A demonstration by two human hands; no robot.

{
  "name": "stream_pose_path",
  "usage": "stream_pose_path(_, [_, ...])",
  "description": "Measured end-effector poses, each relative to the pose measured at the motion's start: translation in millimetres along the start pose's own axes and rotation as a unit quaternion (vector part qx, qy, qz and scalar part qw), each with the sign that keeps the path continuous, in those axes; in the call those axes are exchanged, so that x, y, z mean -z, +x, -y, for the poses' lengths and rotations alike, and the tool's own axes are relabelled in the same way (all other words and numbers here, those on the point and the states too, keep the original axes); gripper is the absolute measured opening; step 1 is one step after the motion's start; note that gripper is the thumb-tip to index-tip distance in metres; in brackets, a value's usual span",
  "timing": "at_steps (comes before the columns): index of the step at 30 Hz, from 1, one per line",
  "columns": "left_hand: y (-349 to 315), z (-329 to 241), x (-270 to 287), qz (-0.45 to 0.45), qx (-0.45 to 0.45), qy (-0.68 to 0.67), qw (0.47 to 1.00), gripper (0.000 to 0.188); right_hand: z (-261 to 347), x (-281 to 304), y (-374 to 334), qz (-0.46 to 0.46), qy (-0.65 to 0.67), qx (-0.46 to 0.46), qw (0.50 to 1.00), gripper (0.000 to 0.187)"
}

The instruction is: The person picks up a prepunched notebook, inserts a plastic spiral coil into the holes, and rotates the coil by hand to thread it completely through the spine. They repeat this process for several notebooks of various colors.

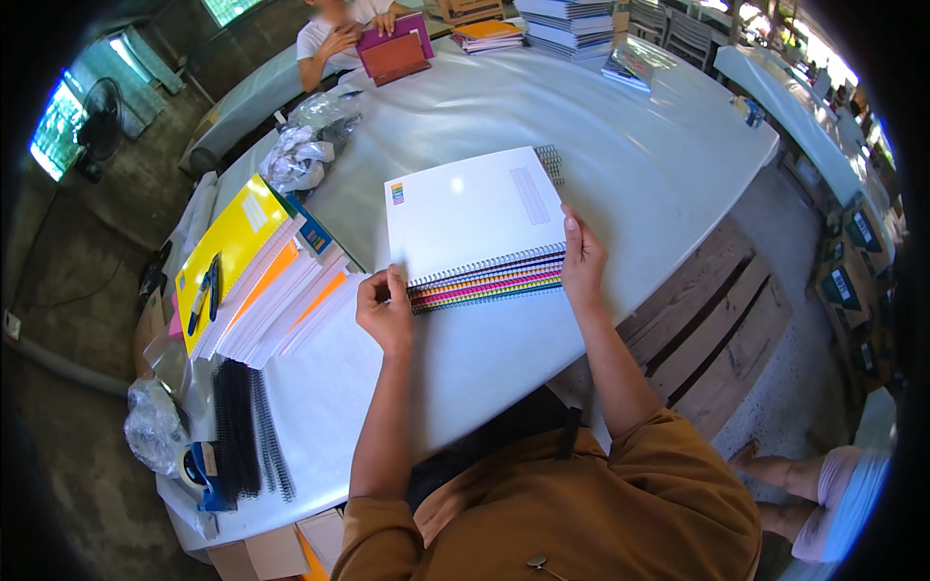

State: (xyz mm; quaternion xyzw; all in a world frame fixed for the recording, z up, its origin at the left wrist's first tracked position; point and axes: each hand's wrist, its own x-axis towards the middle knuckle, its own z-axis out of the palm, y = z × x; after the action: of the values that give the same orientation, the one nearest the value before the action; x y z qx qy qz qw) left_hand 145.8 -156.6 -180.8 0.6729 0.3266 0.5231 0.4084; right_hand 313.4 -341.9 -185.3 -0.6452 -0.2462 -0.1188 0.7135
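Observation:
A stack of spiral notebooks point(489, 286) with coloured edges lies in front of me on the table, a white-covered spiral notebook point(465, 208) on top. My left hand point(385, 308) pinches this top notebook at its near left corner, close to the wire coil. At the near right corner my right hand point(584, 257) grips it, thumb on the upper side and the other fingers mostly hidden. More coil loops stick out past the far right edge of the white cover.
On the left stand stacked books with a yellow cover point(228, 247), pliers point(205, 295) on top. Nearer are black binding coils point(237, 426) and a tape dispenser point(205, 474). Crumpled plastic point(300, 155) and tall book stacks point(567, 34) lie farther off. Across the table a person handles a purple folder point(395, 44).

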Motion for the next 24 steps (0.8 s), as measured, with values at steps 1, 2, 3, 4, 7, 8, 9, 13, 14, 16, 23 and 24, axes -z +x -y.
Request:
stream_pose_path(1, [2,2,-3,0.001,0.001,-0.001,1.0,0.019,2,-2,-2,-0.02,-0.016,-0.004,1.0,0.034])
stream_pose_path(2, [2,3,-8,-0.03,-0.013,-0.033,0.999,0.019,6,-2,-5,-0.039,-0.035,-0.01,0.999,0.032])
stream_pose_path(3, [2,5,-11,-0.062,-0.027,-0.065,0.996,0.019,5,-4,-7,-0.038,-0.039,-0.011,0.998,0.032])
stream_pose_path(4, [1,6,-11,-0.062,-0.022,-0.065,0.996,0.019,4,-6,-10,-0.067,-0.033,0.006,0.997,0.03])
stream_pose_path(7, [0,2,-8,-0.014,0.024,-0.072,0.997,0.021,4,-6,-15,-0.107,-0.041,0.018,0.993,0.027])
stream_pose_path(8, [2,2,-6,-0.014,0.013,-0.074,0.997,0.021,6,-11,-15,-0.117,-0.047,0.017,0.992,0.027])
stream_pose_path(9, [5,1,-3,-0.017,0.003,-0.075,0.997,0.02,5,-13,-16,-0.11,-0.041,0.017,0.993,0.027])
stream_pose_path(13, [12,-13,15,0.028,-0.081,0.105,0.991,0.01,-5,-8,-17,-0.083,-0.048,0.006,0.995,0.026])
stream_pose_path(14, [17,-27,23,0.003,-0.167,0.152,0.974,0.013,-1,-3,-18,-0.074,-0.068,0.046,0.994,0.029])
stream_pose_path(16, [47,-65,51,-0.087,-0.344,0.178,0.918,0.021,-1,3,-12,-0.068,-0.082,0.092,0.99,0.032])
stream_pose_path(23, [143,-95,149,0.121,-0.181,0.537,0.815,0.025,7,2,-14,-0.053,-0.196,0.203,0.958,0.038])
stream_pose_path(24, [153,-97,154,0.123,-0.183,0.544,0.81,0.025,7,3,-16,-0.051,-0.207,0.214,0.953,0.038])
